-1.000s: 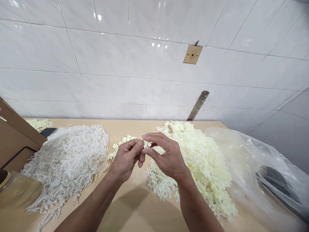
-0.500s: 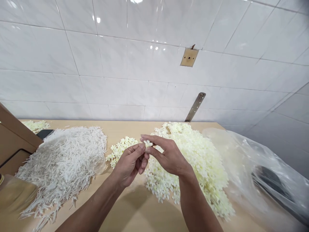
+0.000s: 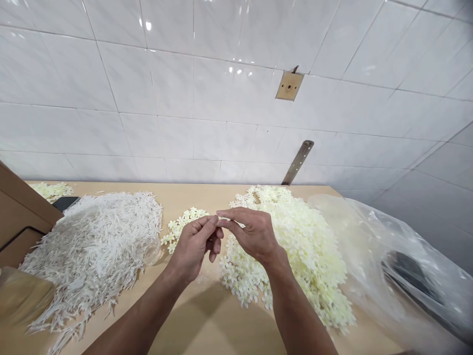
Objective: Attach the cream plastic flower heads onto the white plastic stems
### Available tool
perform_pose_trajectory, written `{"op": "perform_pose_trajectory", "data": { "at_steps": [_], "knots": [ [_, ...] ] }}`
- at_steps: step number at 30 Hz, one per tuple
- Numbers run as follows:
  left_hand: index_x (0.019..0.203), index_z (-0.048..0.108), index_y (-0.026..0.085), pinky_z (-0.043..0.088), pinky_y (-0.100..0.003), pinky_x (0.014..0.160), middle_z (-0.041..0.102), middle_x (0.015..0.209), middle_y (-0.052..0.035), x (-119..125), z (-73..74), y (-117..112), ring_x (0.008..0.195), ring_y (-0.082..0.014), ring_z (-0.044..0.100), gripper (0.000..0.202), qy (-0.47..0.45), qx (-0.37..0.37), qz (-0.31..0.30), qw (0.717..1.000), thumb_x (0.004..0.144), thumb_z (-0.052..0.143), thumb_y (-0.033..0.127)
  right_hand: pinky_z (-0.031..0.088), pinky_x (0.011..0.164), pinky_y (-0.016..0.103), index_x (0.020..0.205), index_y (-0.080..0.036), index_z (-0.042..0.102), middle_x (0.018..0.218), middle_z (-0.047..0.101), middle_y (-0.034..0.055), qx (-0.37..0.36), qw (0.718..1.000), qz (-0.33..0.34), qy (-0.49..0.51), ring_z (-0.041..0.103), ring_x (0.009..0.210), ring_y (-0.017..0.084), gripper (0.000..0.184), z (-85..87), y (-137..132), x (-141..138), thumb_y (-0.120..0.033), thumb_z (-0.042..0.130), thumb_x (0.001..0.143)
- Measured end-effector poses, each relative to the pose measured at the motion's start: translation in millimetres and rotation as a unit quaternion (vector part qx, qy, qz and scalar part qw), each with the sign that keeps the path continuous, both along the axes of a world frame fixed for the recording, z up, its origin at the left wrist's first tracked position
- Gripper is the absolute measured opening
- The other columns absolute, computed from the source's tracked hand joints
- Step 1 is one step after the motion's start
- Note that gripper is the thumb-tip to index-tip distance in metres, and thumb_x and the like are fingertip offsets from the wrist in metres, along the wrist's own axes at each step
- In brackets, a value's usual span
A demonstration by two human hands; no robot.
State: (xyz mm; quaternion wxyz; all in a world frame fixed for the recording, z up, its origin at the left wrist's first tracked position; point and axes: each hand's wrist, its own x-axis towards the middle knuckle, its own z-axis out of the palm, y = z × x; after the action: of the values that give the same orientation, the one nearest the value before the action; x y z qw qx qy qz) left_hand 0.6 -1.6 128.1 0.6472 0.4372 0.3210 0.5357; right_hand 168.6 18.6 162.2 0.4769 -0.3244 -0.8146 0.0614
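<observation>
My left hand (image 3: 194, 244) is closed, its thumb pressed to the forefinger in a pinch and the other fingers curled. My right hand (image 3: 253, 234) meets it from the right, with its thumb and long fingers drawn close together at the tips. Whatever lies between the fingertips is hidden or too small to make out. Behind the left hand is a small heap of cream artificial flowers (image 3: 187, 217). A much larger pile of pale yellow-white artificial flowers (image 3: 310, 251) spreads beneath and beyond the right hand.
At left lies a heap of thin white stems (image 3: 99, 241), beside a brown box (image 3: 25, 197) and a blurred jar (image 3: 24, 296). A clear plastic bag (image 3: 369, 236) covers the right side, with a dark object in it. A metal bracket (image 3: 297, 162) stands by the tiled wall.
The white flower that showed between my fingertips is out of sight now. My right fingers have straightened and closed towards the thumb. The view has shifted slightly.
</observation>
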Motion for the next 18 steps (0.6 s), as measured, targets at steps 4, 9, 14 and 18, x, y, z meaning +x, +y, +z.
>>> {"op": "perform_pose_trajectory", "data": {
  "at_steps": [4,9,14,18],
  "knots": [
    [0.081,0.069,0.014,0.043,-0.023,0.044,0.061,0.069,-0.0046,-10,4.2,3,0.052,-0.0113,0.056,0.04,0.105,0.072,0.061,0.99,0.091,0.063,0.052,0.062,0.075,0.028,0.101,-0.025,0.078,0.091,0.08,0.0015,0.061,0.997,-0.038,0.033,0.076,0.08,0.015,0.014,-1.4,-4,-9,-0.019,0.071,0.091],
    [0.087,0.069,0.014,0.044,-0.023,0.045,0.062,0.084,-0.0043,-14,9.3,6,0.056,-0.0096,0.056,0.037,0.023,0.029,0.021,0.999,0.09,0.066,0.052,0.061,0.09,0.031,0.113,-0.026,0.074,0.109,0.078,0.0028,0.032,0.997,-0.062,0.033,0.075,0.1,0.017,0.022,-7.9,-3,-20,-0.019,0.061,0.098],
    [0.081,0.066,0.014,0.04,-0.02,0.043,0.06,0.077,-0.0018,-15,9.4,12,0.052,-0.0066,0.052,0.037,-0.03,-0.005,0.041,0.999,0.081,0.077,0.049,0.058,0.103,0.036,0.133,-0.026,0.066,0.132,0.07,0.0044,-0.033,0.999,-0.036,0.003,0.069,0.118,0.02,0.035,-13.0,-1,-28,-0.022,0.048,0.103],
    [0.079,0.064,0.014,0.038,-0.019,0.041,0.06,0.074,-0.001,-19,9.3,15,0.05,-0.0057,0.05,0.039,-0.063,-0.01,0.026,0.998,0.08,0.077,0.051,0.055,0.107,0.042,0.133,-0.027,0.067,0.133,0.07,0.0048,-0.084,0.996,0.008,0.001,0.067,0.121,0.022,0.034,-6.6,0,-24,-0.025,0.051,0.103]
  ]
}}
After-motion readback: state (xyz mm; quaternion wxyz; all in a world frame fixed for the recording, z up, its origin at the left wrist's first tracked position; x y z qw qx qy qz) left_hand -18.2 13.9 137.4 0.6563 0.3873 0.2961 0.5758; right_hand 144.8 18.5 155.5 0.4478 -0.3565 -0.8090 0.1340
